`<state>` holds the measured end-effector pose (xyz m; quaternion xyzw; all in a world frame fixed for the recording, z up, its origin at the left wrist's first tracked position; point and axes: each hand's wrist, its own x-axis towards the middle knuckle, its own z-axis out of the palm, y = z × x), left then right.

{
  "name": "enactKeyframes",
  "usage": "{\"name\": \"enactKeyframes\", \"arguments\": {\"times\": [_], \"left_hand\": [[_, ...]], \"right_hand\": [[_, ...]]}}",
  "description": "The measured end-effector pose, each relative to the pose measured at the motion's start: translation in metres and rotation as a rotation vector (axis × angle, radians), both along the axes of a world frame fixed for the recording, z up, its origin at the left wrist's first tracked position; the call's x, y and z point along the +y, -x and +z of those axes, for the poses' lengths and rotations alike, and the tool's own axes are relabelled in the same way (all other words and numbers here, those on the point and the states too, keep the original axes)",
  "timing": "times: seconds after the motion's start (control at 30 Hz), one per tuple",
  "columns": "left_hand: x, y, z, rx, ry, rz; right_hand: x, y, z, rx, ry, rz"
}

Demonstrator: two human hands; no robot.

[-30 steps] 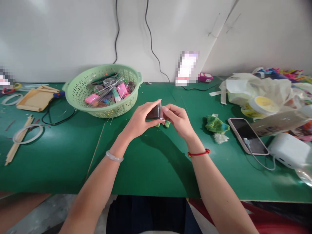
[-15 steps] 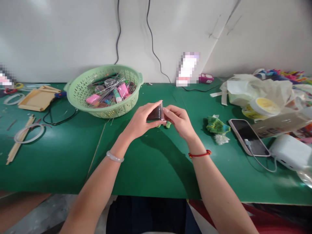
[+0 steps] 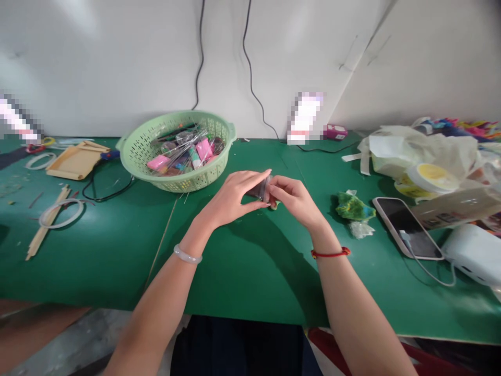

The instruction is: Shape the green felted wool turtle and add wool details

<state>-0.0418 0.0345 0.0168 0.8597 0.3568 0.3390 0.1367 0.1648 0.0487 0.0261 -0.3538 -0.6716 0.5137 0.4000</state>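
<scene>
Pale green plastic forms the perforated basket point(image 3: 188, 184), which stands on the bench beyond and left of my hands. It contains pink packets point(image 3: 158, 163), a loose bundle of thin rods point(image 3: 186, 150) and other small items, too crowded to identify. A clear packet point(image 3: 257, 192) with dark contents is located between my two hands, over the middle of the bench. At the right, a yellow-topped tub point(image 3: 433, 179) sits against a crumpled plastic bag point(image 3: 422, 143).

The bench point(image 3: 250, 287) has a green surface with a seam left of centre. A white wall point(image 3: 125, 52) backs it; two dark cables point(image 3: 202, 55) run down this wall. Right side: a green-and-yellow bundle point(image 3: 354, 208), a phone point(image 3: 415, 230) with a lead attached, and a white device point(image 3: 475, 253). Left side: a tan tray point(image 3: 76, 162) and a white ring lying across pale strips point(image 3: 36, 241).

My forearms extend forward and converge. Left hand point(image 3: 256, 189): thumb and fingers spread in a C, gripping the packet. Right hand point(image 3: 273, 189): thumb and forefinger pinched at the packet's right edge, other fingers curled. A small green item point(image 3: 274, 206), partly hidden, shows just below the fingertips.
</scene>
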Motion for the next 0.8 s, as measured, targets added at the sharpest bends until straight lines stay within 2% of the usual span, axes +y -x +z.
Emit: {"name": "enactKeyframes", "arguments": {"times": [0.17, 0.23, 0.33, 0.4, 0.47, 0.63, 0.8], "left_hand": [[0.001, -0.003, -0.002, -0.018, 0.038, 0.03], [0.002, -0.006, -0.005, -0.031, 0.043, 0.118], [0.002, -0.01, -0.006, -0.113, -0.07, 0.3], [-0.001, -0.014, -0.004, -0.168, -0.119, 0.375], [-0.005, -0.018, 0.0, -0.207, -0.082, 0.382], [-0.009, -0.024, 0.004, -0.196, -0.015, 0.269], [-0.002, -0.022, -0.003, -0.137, -0.07, 0.242]], "right_hand": [[0.003, 0.007, -0.009, 0.019, -0.066, -0.076], [0.003, 0.012, -0.012, 0.019, -0.098, -0.105], [-0.002, 0.017, -0.012, 0.0, -0.184, -0.154], [-0.006, 0.021, -0.01, -0.029, -0.251, -0.192], [-0.011, 0.024, -0.007, -0.075, -0.339, -0.234], [-0.018, 0.028, -0.003, -0.178, -0.606, -0.267], [-0.017, 0.027, -0.004, -0.211, -0.63, -0.267]]}}
